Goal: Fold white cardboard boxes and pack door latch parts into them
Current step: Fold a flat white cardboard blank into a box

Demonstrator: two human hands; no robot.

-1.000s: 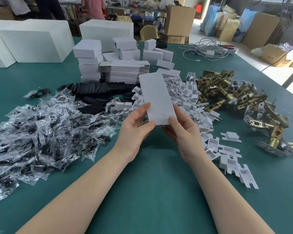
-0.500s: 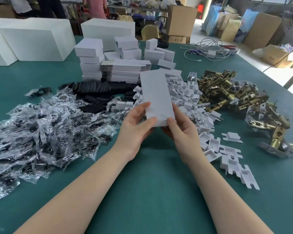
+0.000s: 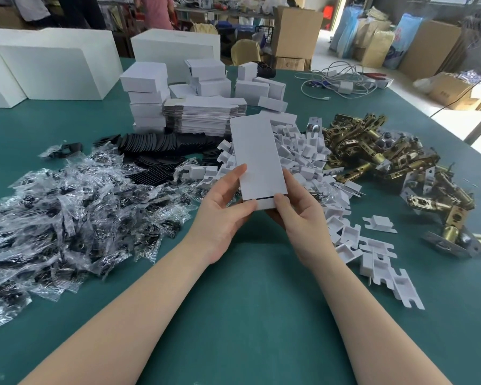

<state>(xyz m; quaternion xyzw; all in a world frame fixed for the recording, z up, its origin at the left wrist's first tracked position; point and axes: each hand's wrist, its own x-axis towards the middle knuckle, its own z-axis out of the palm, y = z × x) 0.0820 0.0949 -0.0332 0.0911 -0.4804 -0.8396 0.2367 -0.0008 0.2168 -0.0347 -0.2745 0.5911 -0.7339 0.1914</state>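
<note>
head view:
box blank [image 3: 257,159]: flat, tilting up above the table [image 3: 233,315], centre, near end starting to gape
left hand [image 3: 222,218]: pinching the blank's near left corner, thumb on top
right hand [image 3: 297,215]: gripping the near right edge, thumb on top
latches [image 3: 386,154]: brass pile lying right, apart from the blank
inserts [image 3: 303,154]: white heap sitting behind the blank
bags [image 3: 67,212]: clear pile lying left
boxes [image 3: 146,98]: folded stack standing far left of centre
</note>
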